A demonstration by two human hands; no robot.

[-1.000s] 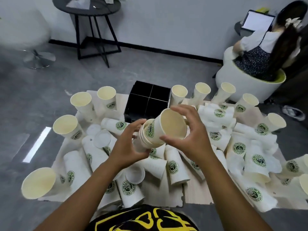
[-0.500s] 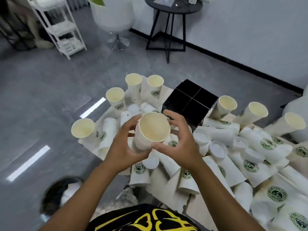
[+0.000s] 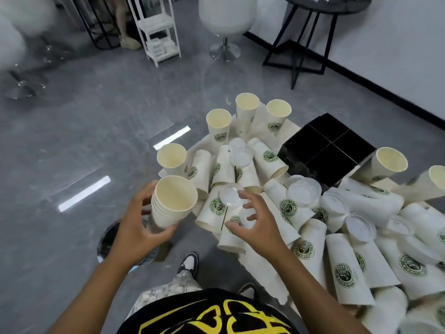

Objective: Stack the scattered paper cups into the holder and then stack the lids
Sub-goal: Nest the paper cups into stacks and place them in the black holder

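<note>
The left hand (image 3: pixel 137 225) grips a nested stack of cups (image 3: pixel 172 203) with its fingers curled round the side, mouth up and tilted toward the camera, just off the near-left edge of the tabletop (image 3: pixel 262 273). Several rims show one under another, so a handful of cups are already joined. The right hand (image 3: pixel 255 222) hovers over the lying cups (image 3: pixel 216 208) with its fingers spread and apart, holding nothing; whether the fingertips touch a cup below cannot be told.

By this view the task is early. The black holder (image 3: pixel 325 150), split into four compartments, sits at the far side of the tabletop and no cup shows in it. Most cups lie scattered on their sides, and a few standing cups (image 3: pixel 218 126) ring the far-left edge. The clear lids (image 3: pixel 304 191) are loose among them, none stacked. Left to do, I judge: gather the rest, drop the stacks into the holder, then pile the lids.

The holder's compartments are dark, so their bottoms cannot be read. The heap runs out of frame at the right, so the count is unknown. The clear lids are hard to pick out against the white cups, and the right edge is blurred.
</note>
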